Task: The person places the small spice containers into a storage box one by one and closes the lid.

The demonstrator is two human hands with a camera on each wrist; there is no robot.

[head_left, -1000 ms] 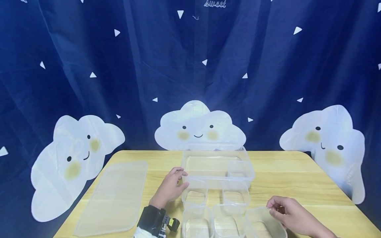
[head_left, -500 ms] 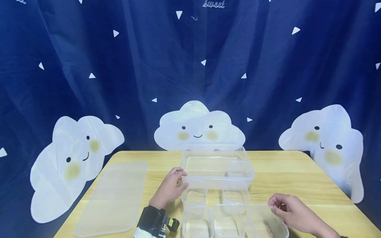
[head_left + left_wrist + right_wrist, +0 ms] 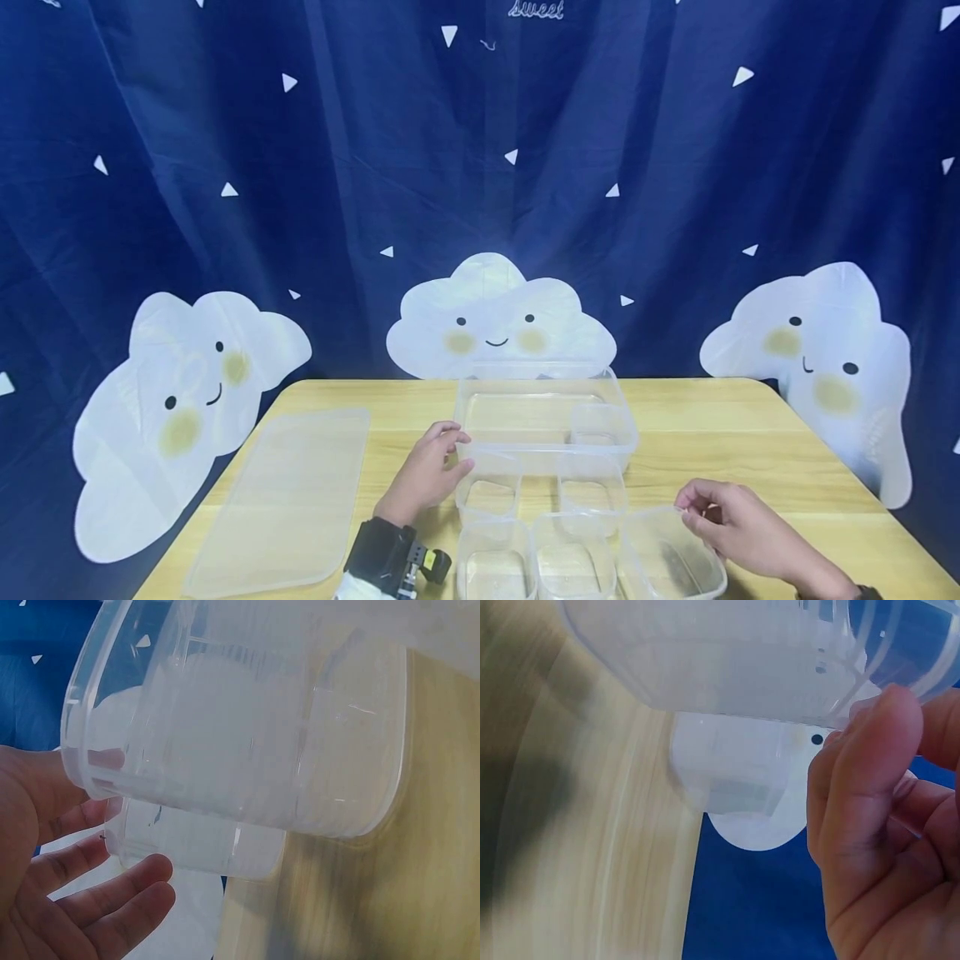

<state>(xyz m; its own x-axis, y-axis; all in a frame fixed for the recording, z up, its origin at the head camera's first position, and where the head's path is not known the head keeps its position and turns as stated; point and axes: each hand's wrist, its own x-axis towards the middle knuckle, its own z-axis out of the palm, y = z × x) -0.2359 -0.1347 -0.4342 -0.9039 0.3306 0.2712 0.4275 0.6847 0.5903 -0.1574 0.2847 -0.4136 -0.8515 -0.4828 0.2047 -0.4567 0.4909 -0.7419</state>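
Observation:
In the head view my right hand [image 3: 738, 529] pinches the far right rim of a clear plastic container [image 3: 667, 558] at the front right. The right wrist view has that hand's thumb and fingers together at the rim of a clear container [image 3: 727, 671]. My left hand [image 3: 427, 479] is beside a small clear container [image 3: 487, 492] and the front left corner of a large clear box [image 3: 540, 458]. Its fingers are spread and relaxed in the left wrist view, with the thumb by the rim of a clear container [image 3: 217, 750]; whether it touches is unclear.
One small container [image 3: 600, 425] stands inside the large box. Other open containers, one at the middle [image 3: 592, 492] and two in front [image 3: 495, 567], form rows. A flat translucent lid [image 3: 281, 500] lies on the wooden table [image 3: 720, 433] at left. A blue curtain [image 3: 480, 167] hangs behind.
My right hand has shifted slightly away from me with the front right container, which now sits a little farther back beside its neighbour. My left hand has stayed in place.

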